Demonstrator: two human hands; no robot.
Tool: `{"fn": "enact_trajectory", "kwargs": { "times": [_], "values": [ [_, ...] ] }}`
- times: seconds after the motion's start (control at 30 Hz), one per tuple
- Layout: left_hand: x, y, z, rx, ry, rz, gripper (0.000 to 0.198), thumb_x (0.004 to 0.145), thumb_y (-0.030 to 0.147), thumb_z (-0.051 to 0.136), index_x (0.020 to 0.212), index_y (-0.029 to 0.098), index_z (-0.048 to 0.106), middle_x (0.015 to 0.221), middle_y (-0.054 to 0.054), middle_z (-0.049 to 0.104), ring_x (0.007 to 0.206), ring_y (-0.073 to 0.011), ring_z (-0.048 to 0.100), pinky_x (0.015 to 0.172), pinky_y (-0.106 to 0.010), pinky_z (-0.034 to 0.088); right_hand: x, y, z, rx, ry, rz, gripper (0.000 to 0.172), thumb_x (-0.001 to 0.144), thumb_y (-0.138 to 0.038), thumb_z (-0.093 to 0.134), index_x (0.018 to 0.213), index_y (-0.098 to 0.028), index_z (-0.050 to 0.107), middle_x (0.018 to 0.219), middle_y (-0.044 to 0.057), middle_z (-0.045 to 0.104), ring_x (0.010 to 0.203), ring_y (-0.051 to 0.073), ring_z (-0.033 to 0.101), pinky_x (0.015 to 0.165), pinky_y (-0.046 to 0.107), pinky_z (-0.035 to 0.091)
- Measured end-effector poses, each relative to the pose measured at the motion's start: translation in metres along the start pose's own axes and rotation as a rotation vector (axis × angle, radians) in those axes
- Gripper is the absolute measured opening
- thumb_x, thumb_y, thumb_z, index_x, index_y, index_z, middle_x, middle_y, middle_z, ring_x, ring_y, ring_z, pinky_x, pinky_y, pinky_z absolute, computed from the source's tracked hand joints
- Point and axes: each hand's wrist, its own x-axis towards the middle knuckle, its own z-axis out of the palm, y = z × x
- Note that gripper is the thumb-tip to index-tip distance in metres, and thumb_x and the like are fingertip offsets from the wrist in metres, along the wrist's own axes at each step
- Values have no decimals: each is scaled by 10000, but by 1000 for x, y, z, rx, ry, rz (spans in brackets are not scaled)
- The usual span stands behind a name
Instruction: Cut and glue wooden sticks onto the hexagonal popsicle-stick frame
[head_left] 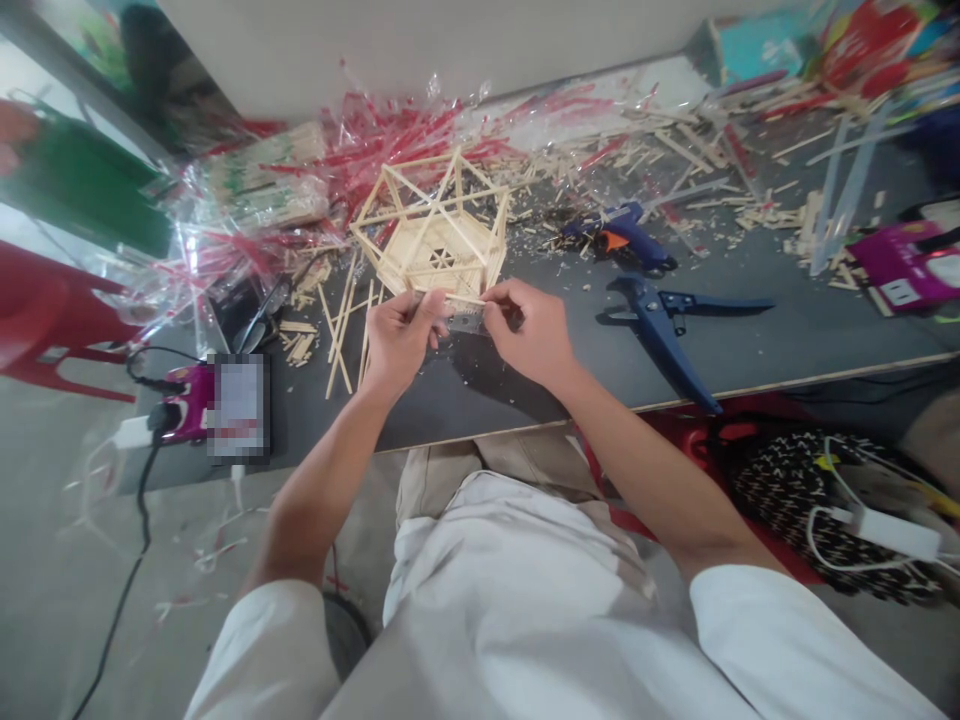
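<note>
A six-sided frame of thin wooden sticks (pixel 409 245) stands on the dark table, with a flat stick base and a small dark star-like pattern in it. At its near side, a short wooden stick (pixel 465 299) runs between my two hands. My left hand (pixel 397 335) pinches the left end with thumb and fingers. My right hand (pixel 529 325) grips the right end between thumb and forefinger. Whether this stick is joined to the frame cannot be made out. To the right lie a blue ratchet cutter (pixel 664 335) with its handles spread and a blue glue gun (pixel 630 228).
Loose long sticks (pixel 341 335) lie left of the frame. Red and clear plastic wrappers (pixel 405 130) and stick offcuts (pixel 690 150) cover the back. A purple power strip (pixel 187 400) and a phone (pixel 238 408) are at left; another purple device (pixel 911 265) sits at right.
</note>
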Motion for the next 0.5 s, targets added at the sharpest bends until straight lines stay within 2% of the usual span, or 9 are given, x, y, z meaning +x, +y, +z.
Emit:
{"fn": "enact_trajectory", "kwargs": {
  "times": [0.33, 0.5],
  "values": [
    [0, 1, 0, 1, 4, 6, 422, 893, 559, 774, 725, 173, 754, 634, -16, 698, 472, -66, 577, 432, -183, 418, 0, 2, 1, 2, 5, 19, 145, 873, -298, 547, 881, -215, 666, 722, 2, 675, 624, 145, 586, 657, 298, 468],
    [0, 5, 3, -4, 27, 0, 461, 839, 632, 792, 757, 178, 769, 635, -16, 712, 446, -70, 570, 395, -180, 405, 1, -1, 0, -3, -2, 16, 138, 871, -292, 552, 881, -215, 666, 715, 3, 678, 616, 145, 587, 656, 298, 464]
  ]
}}
